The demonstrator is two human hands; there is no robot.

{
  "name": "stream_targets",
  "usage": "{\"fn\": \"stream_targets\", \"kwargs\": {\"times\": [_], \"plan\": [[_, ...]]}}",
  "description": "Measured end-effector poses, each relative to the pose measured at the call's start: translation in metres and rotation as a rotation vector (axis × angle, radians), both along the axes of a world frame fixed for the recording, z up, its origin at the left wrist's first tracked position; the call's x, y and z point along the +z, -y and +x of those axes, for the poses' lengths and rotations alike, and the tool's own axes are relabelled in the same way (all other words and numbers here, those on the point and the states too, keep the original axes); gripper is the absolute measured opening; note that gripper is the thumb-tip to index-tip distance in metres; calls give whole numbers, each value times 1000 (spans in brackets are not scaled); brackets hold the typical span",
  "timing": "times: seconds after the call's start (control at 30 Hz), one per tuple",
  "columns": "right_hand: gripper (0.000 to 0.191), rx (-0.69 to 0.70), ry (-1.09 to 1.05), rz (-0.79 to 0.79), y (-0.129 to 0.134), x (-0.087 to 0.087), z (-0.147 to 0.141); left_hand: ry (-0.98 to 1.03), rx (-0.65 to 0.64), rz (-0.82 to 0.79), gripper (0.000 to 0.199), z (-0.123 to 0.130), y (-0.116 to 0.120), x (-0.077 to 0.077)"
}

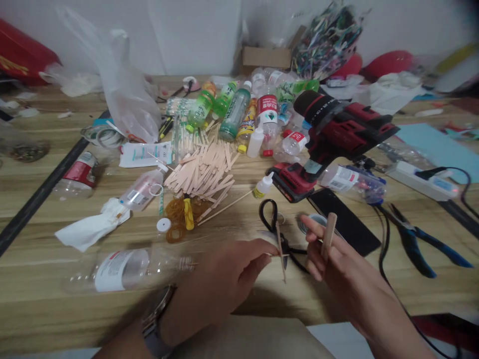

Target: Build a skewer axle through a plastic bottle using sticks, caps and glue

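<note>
My left hand, with a watch on the wrist, is closed in a pinch on a thin wooden piece. A narrow wooden stick crosses at its tip, seen nearly edge-on. My right hand grips a flat wooden craft stick between thumb and fingers; the stick points up, and the index finger reaches out to the left. Black-handled scissors lie on the table just beyond and between both hands, partly hidden by the crossed sticks. Behind my right fingers shows part of a round, pale ring-shaped thing.
A red-and-black cordless drill stands beyond my right hand, near a black phone and blue-handled pliers. Craft sticks are heaped mid-table before several plastic bottles. A glue bottle and a clear bottle are nearby.
</note>
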State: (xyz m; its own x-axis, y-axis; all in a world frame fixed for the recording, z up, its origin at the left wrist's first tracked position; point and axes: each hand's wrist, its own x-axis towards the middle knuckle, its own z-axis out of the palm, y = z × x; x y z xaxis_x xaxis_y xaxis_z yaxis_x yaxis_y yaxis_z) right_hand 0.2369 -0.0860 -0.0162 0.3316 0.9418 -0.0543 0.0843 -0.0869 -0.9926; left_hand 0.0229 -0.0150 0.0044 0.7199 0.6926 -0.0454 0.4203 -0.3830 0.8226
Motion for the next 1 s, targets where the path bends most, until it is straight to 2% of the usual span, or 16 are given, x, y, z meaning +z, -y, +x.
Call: {"fn": "stream_targets", "kwargs": {"times": [0.07, 0.1, 0.17, 0.27, 0.33, 0.5, 0.57, 0.67, 0.83, 1.0], "plan": [[35, -36, -355, -141, -2, 10, 0, -1, 12, -9, 26, 1, 1, 0], [36, -46, -464, -203, -2, 15, -1, 2, 20, -9, 25, 1, 2, -1], [46, -36, -503, -307, -3, 22, -5, 11, 24, -7, 25, 2, 4, -3], [60, 29, -325, -379, -1, 25, -9, 13, 15, -9, 24, 2, 6, -5], [58, 82, -245, -392, 3, 21, -10, 12, 14, -7, 24, 3, 7, -5], [50, 231, -320, -392, 10, 8, -6, -12, 7, 38, 23, 9, 8, -3], [52, 305, -264, -384, 10, 7, -4, -51, 7, 77, 22, 11, 9, -3], [55, 400, -146, -464, 7, 12, -2, -118, -2, 119, 22, 14, 10, -1], [63, 413, 112, -464, 3, 21, -2, -167, 17, 162, 22, 16, 11, 1], [62, 418, 211, -440, 4, 26, -6, -172, 20, 106, 22, 18, 9, 1]]}}
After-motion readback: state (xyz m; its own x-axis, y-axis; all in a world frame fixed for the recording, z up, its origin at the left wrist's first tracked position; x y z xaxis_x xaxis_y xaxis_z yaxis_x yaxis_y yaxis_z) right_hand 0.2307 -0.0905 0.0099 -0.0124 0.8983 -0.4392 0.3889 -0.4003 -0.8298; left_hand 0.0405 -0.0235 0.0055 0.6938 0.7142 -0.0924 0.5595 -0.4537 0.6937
